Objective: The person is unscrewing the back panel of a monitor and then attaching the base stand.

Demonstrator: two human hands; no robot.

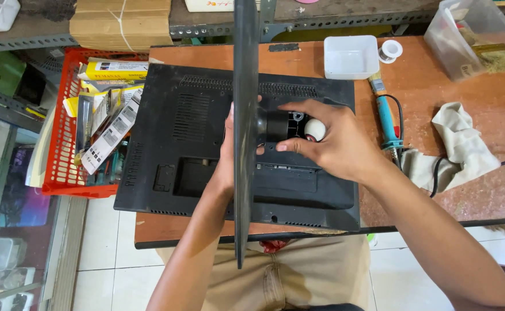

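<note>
A flat black plastic monitor casing (206,144) is laid back-side up on the bench, and a dark flat stand base plate (245,126) is held upright on edge over its middle, joined to a short black cylindrical neck (275,125) at the mounting recess. The left hand (227,151) is pressed against the near side of the plate; most of its fingers are hidden behind the plate, so whether its grip is closed cannot be told. The right hand (336,141) is curled around the neck from the right, fingers bent, with a small white and red rounded tool handle (314,129) clasped in its grip. Both forearms are reached in from below, elbows apart.

The casing is carried by a worn reddish-brown wooden bench (437,86). To the right are seen a blue-handled soldering iron (387,118), a crumpled grey cloth (457,147), a white square plastic tray (351,56) and a clear plastic box (474,37). At the left a red plastic basket (57,161) full of packets is set; white floor tiles (108,242) are seen below.
</note>
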